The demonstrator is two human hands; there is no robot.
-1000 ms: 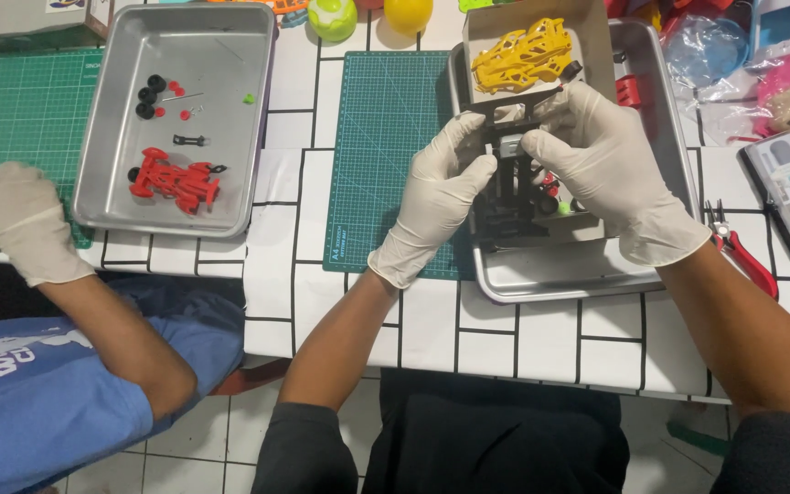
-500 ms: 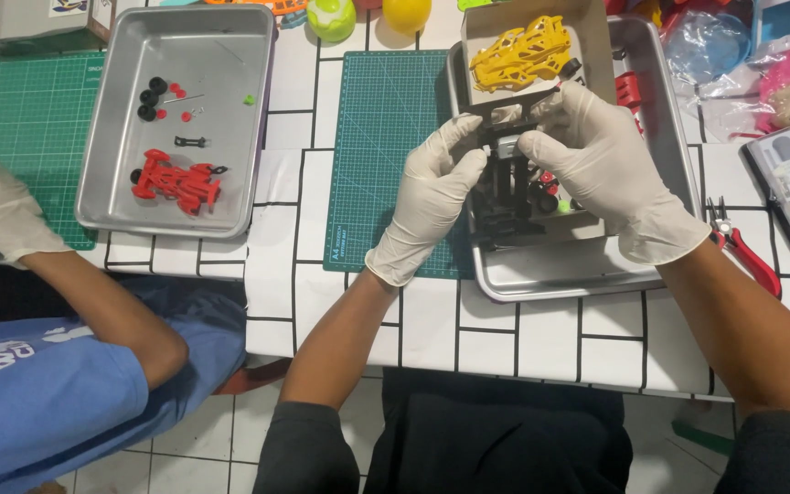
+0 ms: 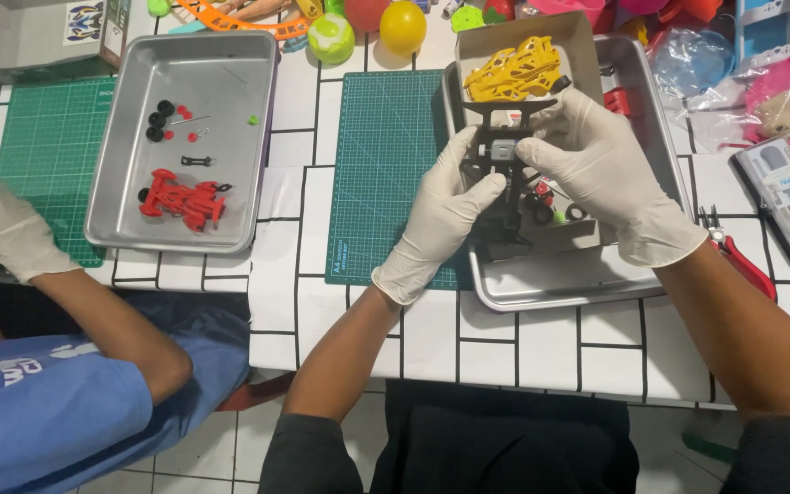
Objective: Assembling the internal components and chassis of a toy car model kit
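Hands first, nearest to me: left hand [image 3: 439, 218] and right hand [image 3: 603, 170], both in white gloves, closed from either side on a black toy-car chassis [image 3: 497, 163] that I held up over the near metal tray [image 3: 567, 284]. Left thumb and fingers pinched its left edge; the right hand wrapped the right side, one finger over the small grey motor block at the middle. Chassis: thin moulded plastic, which I judged light, stiff and apt to snap at the slim front bar, so best taken by the side rails, not the bar. Tray contents beneath: small black and red parts, loose. Beyond: yellow car body shell [image 3: 516, 71] in a brown box. Left of tray: green cutting mat [image 3: 386, 165]. Farther left: second metal tray [image 3: 130, 233] with a red car body [image 3: 182, 198] and a co-worker's gloved hand [image 3: 6, 229].
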